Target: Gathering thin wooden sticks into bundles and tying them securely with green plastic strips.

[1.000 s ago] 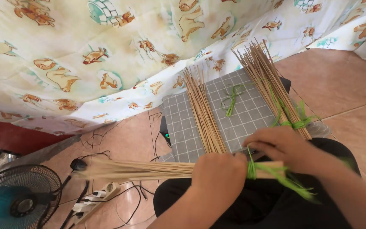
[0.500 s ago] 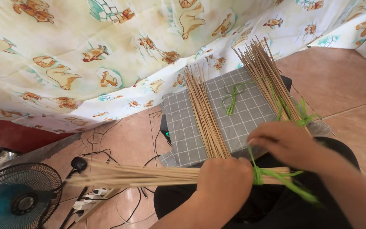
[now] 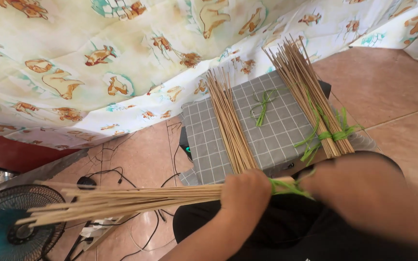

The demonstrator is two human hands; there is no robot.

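Left hand (image 3: 250, 195) was clenched around a bundle of thin bamboo sticks (image 3: 131, 200) held across the lap, tips fanning left over the fan (image 3: 6, 227). Right hand was blurred and mostly hidden, grip cannot tell, at the green tie strip (image 3: 289, 187). Judgement: keep the strip taut and the bundle squeezed while knotting. No containers seen; 1 loose pile (image 3: 228, 123) and 1 tied bundle (image 3: 310, 101) lay on the grey checked cloth (image 3: 276, 135).
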